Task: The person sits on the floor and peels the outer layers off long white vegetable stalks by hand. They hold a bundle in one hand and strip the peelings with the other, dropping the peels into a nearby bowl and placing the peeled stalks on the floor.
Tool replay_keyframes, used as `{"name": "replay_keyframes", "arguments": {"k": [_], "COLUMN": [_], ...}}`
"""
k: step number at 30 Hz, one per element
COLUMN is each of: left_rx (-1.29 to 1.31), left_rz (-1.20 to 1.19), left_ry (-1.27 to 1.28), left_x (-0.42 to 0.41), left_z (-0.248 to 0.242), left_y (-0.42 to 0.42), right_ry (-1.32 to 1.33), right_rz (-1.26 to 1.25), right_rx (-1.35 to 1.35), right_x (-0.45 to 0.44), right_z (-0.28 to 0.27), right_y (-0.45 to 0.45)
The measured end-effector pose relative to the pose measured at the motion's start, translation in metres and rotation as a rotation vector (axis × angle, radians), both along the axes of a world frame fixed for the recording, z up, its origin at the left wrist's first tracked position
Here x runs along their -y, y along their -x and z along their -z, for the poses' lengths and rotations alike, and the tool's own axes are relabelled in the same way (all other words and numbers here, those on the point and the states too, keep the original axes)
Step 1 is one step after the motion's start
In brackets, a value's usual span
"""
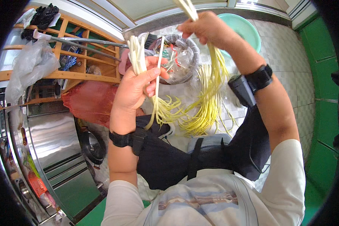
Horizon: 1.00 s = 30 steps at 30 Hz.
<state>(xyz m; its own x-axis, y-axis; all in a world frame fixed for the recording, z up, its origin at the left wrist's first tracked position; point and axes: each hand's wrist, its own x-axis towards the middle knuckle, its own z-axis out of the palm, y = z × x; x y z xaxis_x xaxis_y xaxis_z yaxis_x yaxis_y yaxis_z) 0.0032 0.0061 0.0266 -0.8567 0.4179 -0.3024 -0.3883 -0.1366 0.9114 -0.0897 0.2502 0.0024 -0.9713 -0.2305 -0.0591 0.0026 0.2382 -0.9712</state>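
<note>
In my left hand is a bunch of pale garlic chives, white stalks up and yellow tips hanging down. One white stalk stands apart from that bunch, between my thumb and fingers. My right hand, raised farther forward, grips a second bunch of yellow chives with its white ends pointing up and away. Under it, a larger pile of yellow chives lies on the tiled floor between my legs. The hanging leaves of the right bunch overlap this pile, so where they part is hard to tell.
Ahead stands a bin lined with a plastic bag and holding scraps. A green plastic basin sits beyond my right forearm. To the left are a wooden rack, a red mesh sack and a black pan. Green cabinets line the right.
</note>
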Motion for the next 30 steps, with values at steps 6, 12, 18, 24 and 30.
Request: {"name": "replay_keyframes", "arguments": {"k": [6,12,18,24,30], "left_rx": [0.000,0.076,0.019,-0.057,-0.057], "left_rz": [-0.120,-0.239,-0.371,-0.348,-0.379], "left_ry": [-0.099,-0.264,-0.182,0.003,-0.014], "left_x": [-0.002,-0.001,-0.005,-0.012,-0.006], "left_z": [0.008,0.011,0.011,0.012,0.010], "left_y": [0.005,0.009,0.012,0.008,0.008], "right_ry": [0.154,0.564,0.705,0.458,0.587], "right_rz": [-0.107,-0.328,-0.530,-0.581,-0.432], "right_rx": [0.179,0.410,0.533,0.382,0.468], "right_x": [0.034,0.034,0.050,0.056,0.058], "right_z": [0.021,0.015,0.014,0.007,0.008], "right_y": [-0.003,-0.013,-0.036,-0.048,-0.050]}}
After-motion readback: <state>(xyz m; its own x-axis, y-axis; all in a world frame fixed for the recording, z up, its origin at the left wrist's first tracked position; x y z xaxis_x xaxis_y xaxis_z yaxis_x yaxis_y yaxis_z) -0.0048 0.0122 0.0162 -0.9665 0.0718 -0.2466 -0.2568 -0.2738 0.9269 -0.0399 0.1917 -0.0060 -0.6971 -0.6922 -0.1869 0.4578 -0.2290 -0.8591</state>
